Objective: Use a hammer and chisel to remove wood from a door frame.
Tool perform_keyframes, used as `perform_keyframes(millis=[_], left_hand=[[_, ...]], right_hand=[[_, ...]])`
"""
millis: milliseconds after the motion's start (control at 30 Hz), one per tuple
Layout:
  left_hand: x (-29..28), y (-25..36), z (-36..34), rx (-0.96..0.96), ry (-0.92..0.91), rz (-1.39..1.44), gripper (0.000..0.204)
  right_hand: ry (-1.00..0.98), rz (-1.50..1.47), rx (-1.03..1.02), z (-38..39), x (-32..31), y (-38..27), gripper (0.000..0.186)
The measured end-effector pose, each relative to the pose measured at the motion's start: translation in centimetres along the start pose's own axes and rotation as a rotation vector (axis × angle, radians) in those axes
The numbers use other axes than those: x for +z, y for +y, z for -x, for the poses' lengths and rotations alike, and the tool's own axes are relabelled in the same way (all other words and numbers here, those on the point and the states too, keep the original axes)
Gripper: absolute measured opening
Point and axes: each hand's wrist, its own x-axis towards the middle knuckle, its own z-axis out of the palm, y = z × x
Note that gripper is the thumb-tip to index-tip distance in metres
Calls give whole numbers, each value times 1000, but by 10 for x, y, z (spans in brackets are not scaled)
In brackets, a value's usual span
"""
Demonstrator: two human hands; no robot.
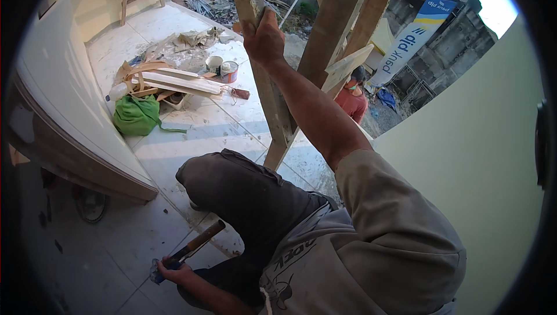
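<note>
My right hand (266,39) is raised with its fingers wrapped around an upright wooden post (272,103) of a timber frame. Low on the left, my left hand (174,273) is closed around a hammer-like tool (204,236). Its brown handle points up and to the right, away from the fist. Something blue and some clear plastic show at the same hand; what they are I cannot make out. My bent knee (232,184) is between the two hands, in dark trousers.
On the tiled floor (232,120) lie wood scraps (180,81), a green cloth bag (137,115), paint cans (229,71) and a brush (239,93). A curved wall edge (93,164) stands left, a pale wall (464,158) right. Beyond the frame is a person in red (353,101).
</note>
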Motion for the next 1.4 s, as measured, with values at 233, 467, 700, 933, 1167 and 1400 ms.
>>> perform_keyframes(millis=[233, 467, 700, 933, 1167, 1400], left_hand=[[-23, 18, -22, 127, 7, 50, 22], [-51, 41, -39, 152, -2, 8, 21], [-65, 89, -69, 251, -74, 97, 16], [-48, 83, -59, 176, 30, 159, 23], [-46, 97, -10, 254, 83, 186, 18], [-13, 110, 32, 327, -79, 296, 20]], right_hand=[[70, 37, -18, 5, 5, -10, 56], [59, 41, 55, 4, 3, -12, 50], [86, 0, 10, 28, 1, -37, 53], [-1140, -292, -77, 222, 41, -65, 41], [-1702, -623, 320, 252, 79, -83, 53], [-1620, -492, 399, 208, 95, -60, 40]])
